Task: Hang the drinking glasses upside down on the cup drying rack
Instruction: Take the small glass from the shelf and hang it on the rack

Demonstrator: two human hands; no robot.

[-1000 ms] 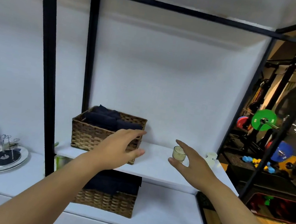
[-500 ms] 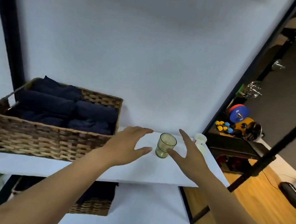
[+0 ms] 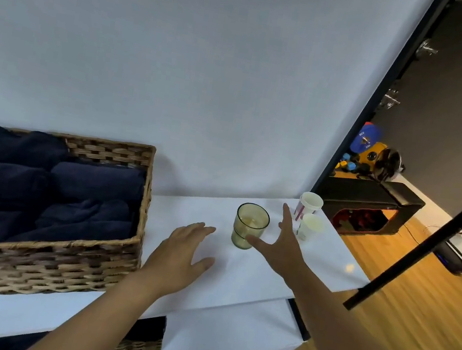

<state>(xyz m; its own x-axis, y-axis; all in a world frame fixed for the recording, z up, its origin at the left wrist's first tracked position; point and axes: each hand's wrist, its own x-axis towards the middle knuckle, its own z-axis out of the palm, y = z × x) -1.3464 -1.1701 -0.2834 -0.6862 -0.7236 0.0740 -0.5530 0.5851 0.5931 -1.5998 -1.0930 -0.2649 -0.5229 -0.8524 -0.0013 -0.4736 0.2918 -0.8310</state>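
A yellowish drinking glass (image 3: 249, 225) stands upright on the white shelf (image 3: 327, 267). My right hand (image 3: 281, 250) is spread open just to its right, thumb low near the glass's base and fingers reaching past its far side; whether it touches the glass is unclear. My left hand (image 3: 182, 254) hovers open over the shelf to the left of the glass, holding nothing. The cup drying rack is out of view.
A wicker basket (image 3: 66, 264) full of dark blue cloths fills the shelf's left side. Two white paper cups (image 3: 310, 206) (image 3: 310, 227) stand just behind my right hand near the shelf's right edge. A black frame post (image 3: 422, 251) slants at the right.
The view has closed in on the shelf and tilted down, so the rack at far left has left the frame. Both hands have reached nearer the glass, the right one now beside it.
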